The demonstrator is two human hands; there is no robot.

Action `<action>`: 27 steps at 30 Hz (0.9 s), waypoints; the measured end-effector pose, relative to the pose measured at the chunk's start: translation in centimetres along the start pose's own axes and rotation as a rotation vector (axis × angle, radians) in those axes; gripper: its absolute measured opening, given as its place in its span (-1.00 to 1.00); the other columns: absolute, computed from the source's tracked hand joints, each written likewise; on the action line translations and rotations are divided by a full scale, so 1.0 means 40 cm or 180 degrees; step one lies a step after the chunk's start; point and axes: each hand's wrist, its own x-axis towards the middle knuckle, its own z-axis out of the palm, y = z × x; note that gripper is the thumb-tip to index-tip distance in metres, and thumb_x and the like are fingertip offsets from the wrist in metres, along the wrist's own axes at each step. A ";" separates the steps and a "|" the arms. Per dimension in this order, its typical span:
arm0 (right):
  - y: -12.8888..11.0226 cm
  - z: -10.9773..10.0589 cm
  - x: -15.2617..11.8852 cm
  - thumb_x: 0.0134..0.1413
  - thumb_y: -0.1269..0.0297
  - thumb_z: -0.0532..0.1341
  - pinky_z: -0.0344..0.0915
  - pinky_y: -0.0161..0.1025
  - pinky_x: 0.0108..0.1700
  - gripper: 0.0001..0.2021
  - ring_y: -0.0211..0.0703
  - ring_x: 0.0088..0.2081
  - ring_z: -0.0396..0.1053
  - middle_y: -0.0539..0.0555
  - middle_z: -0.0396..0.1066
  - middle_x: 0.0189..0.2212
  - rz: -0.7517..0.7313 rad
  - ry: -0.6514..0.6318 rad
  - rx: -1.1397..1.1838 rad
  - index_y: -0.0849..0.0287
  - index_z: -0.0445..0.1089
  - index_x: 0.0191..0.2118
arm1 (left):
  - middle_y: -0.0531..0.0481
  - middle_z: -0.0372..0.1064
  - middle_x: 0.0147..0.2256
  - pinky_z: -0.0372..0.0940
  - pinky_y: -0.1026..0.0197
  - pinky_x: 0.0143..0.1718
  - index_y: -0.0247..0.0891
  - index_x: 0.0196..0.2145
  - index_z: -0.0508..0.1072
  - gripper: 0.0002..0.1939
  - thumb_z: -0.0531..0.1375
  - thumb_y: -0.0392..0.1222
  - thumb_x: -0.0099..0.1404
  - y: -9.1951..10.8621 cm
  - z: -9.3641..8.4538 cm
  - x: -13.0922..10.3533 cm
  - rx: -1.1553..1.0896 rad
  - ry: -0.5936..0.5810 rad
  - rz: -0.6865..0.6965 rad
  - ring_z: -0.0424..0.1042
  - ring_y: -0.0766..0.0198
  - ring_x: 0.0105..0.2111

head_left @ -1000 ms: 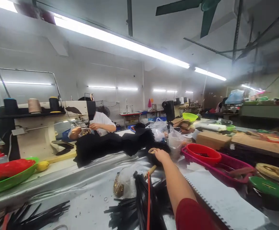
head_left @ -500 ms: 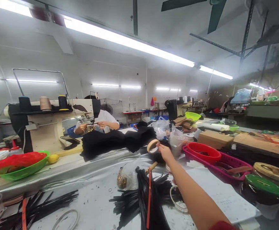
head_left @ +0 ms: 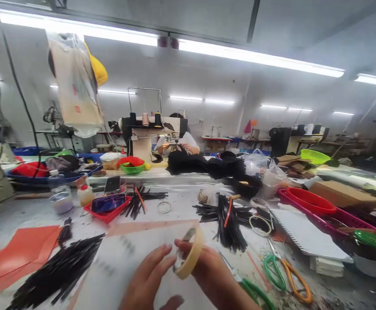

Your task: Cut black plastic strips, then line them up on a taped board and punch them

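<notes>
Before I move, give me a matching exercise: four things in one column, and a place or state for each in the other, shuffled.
1. Tape roll
2. Spiral notebook
3. Orange sheets
4. Small red tray

A. Beside the magenta basket
B. Holding a dark bluish-purple item
C. In the right hand
D. At the picture's left edge

Pairs: 1-C, 2-A, 3-D, 4-B

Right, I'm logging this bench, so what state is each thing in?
Right hand: gripping tape roll
Tape roll: tilted, held up
Left hand: open
Green-and-orange scissors: handles apart
Notebook: white page up
Phone: screen dark
Red bowl: upright
Green-lidded jar: closed
Ceiling lights: lit
</notes>
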 end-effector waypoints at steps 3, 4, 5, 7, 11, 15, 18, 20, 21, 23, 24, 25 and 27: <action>0.114 0.063 -0.069 -0.19 0.00 0.30 0.28 -0.22 -0.30 -0.63 -0.11 -0.31 0.40 0.10 0.48 -0.33 0.0465 -0.0558 0.0170 0.12 0.49 -0.25 | -0.06 0.43 -0.25 0.36 0.26 -0.17 -0.18 -0.24 0.40 -0.86 0.11 -0.17 0.24 0.033 -0.056 -0.028 -0.0401 0.0051 -0.0324 0.42 0.21 -0.20; 0.140 0.071 -0.090 -0.18 -0.04 0.29 0.27 -0.26 -0.39 -0.58 -0.15 -0.39 0.40 0.09 0.47 -0.39 0.0661 -0.0682 -0.0025 0.12 0.46 -0.21 | -0.04 0.42 -0.35 0.37 0.30 -0.27 -0.20 -0.32 0.40 -0.88 0.09 -0.17 0.25 0.042 -0.075 -0.045 -0.0507 0.0057 -0.0524 0.43 0.25 -0.31; 0.158 0.075 -0.109 -0.16 -0.08 0.26 0.24 -0.29 -0.47 -0.55 -0.18 -0.48 0.38 0.08 0.46 -0.45 0.0769 -0.0740 -0.0360 0.12 0.44 -0.18 | 0.00 0.40 -0.43 0.36 0.33 -0.38 -0.21 -0.36 0.39 -0.87 0.09 -0.15 0.25 0.051 -0.093 -0.064 -0.0586 0.0053 -0.0738 0.41 0.28 -0.40; 0.173 0.078 -0.140 -0.07 -0.07 0.21 0.19 -0.31 -0.55 -0.59 -0.23 -0.59 0.30 0.08 0.44 -0.51 0.0447 -0.0582 -0.1274 0.12 0.44 -0.18 | 0.04 0.35 -0.49 0.30 0.35 -0.47 -0.22 -0.39 0.37 -0.82 0.06 -0.11 0.26 0.067 -0.127 -0.104 -0.0766 -0.0022 -0.1114 0.35 0.32 -0.49; 0.148 0.113 -0.172 -0.04 0.23 0.25 0.28 -0.21 -0.42 -0.71 -0.16 -0.44 0.32 0.14 0.37 -0.14 -0.1506 -0.0068 -0.2827 -0.05 0.41 -0.11 | 0.02 0.34 -0.44 0.24 0.33 -0.43 -0.21 -0.34 0.37 -0.78 0.01 -0.07 0.27 0.098 -0.186 -0.170 -0.1251 -0.0544 -0.1423 0.31 0.30 -0.45; 0.147 0.173 -0.174 0.05 0.35 0.14 0.28 -0.19 -0.28 -0.80 -0.10 -0.32 0.34 0.06 0.40 -0.32 -0.1800 -0.0644 -0.3092 -0.06 0.42 -0.22 | 0.03 0.30 -0.46 0.21 0.31 -0.39 -0.19 -0.35 0.41 -0.80 0.13 -0.02 0.18 0.123 -0.237 -0.214 -0.1449 -0.0598 -0.1542 0.28 0.27 -0.41; 0.185 0.193 -0.173 0.08 0.31 0.11 0.26 -0.23 -0.34 -0.89 -0.13 -0.37 0.32 0.02 0.37 -0.42 -0.1440 -0.0696 -0.2733 0.01 0.37 -0.30 | 0.05 0.28 -0.47 0.21 0.32 -0.41 -0.19 -0.38 0.41 -0.73 0.14 0.08 0.16 0.125 -0.264 -0.246 -0.1604 -0.0275 -0.1665 0.27 0.28 -0.43; 0.212 0.194 -0.176 0.06 0.30 0.12 0.26 -0.23 -0.33 -0.89 -0.12 -0.31 0.33 0.05 0.38 -0.31 -0.1258 -0.0828 -0.2672 0.02 0.35 -0.26 | 0.06 0.28 -0.49 0.19 0.34 -0.44 -0.19 -0.39 0.41 -0.67 0.10 0.13 0.19 0.120 -0.274 -0.267 -0.1679 -0.0139 -0.1731 0.26 0.32 -0.47; 0.221 0.194 -0.178 0.05 0.32 0.14 0.26 -0.24 -0.35 -0.84 -0.13 -0.31 0.33 0.07 0.37 -0.23 -0.1242 -0.0877 -0.2696 0.01 0.34 -0.21 | 0.07 0.29 -0.50 0.18 0.35 -0.45 -0.20 -0.38 0.41 -0.65 0.08 0.14 0.21 0.116 -0.276 -0.277 -0.1670 -0.0121 -0.1739 0.26 0.34 -0.49; 0.226 0.200 -0.185 -0.01 0.37 0.19 0.27 -0.26 -0.42 -0.68 -0.18 -0.37 0.31 0.10 0.30 -0.10 -0.1511 -0.0878 -0.2798 -0.03 0.28 -0.09 | 0.07 0.32 -0.49 0.17 0.36 -0.47 -0.20 -0.35 0.41 -0.66 0.06 0.12 0.23 0.108 -0.277 -0.293 -0.1518 -0.0146 -0.1712 0.28 0.35 -0.51; 0.223 0.206 -0.189 -0.05 0.41 0.21 0.28 -0.26 -0.44 -0.62 -0.19 -0.40 0.30 0.10 0.28 -0.09 -0.1758 -0.0872 -0.2883 -0.05 0.25 -0.07 | 0.06 0.33 -0.49 0.18 0.36 -0.47 -0.21 -0.33 0.41 -0.68 0.06 0.10 0.25 0.104 -0.277 -0.299 -0.1396 -0.0185 -0.1645 0.29 0.35 -0.51; 0.216 0.214 -0.193 -0.08 0.45 0.22 0.29 -0.25 -0.42 -0.59 -0.18 -0.40 0.30 0.10 0.29 -0.13 -0.2020 -0.0884 -0.2970 -0.05 0.25 -0.08 | 0.06 0.34 -0.48 0.19 0.36 -0.47 -0.21 -0.33 0.41 -0.70 0.06 0.06 0.26 0.100 -0.276 -0.303 -0.1253 -0.0214 -0.1543 0.31 0.35 -0.50; 0.200 0.235 -0.197 -0.10 0.52 0.20 0.32 -0.24 -0.36 -0.64 -0.16 -0.36 0.32 0.07 0.32 -0.27 -0.2431 -0.0961 -0.3088 -0.01 0.29 -0.16 | 0.06 0.33 -0.50 0.20 0.37 -0.48 -0.20 -0.32 0.41 -0.77 0.05 -0.03 0.29 0.095 -0.274 -0.306 -0.0879 -0.0151 -0.1229 0.31 0.36 -0.51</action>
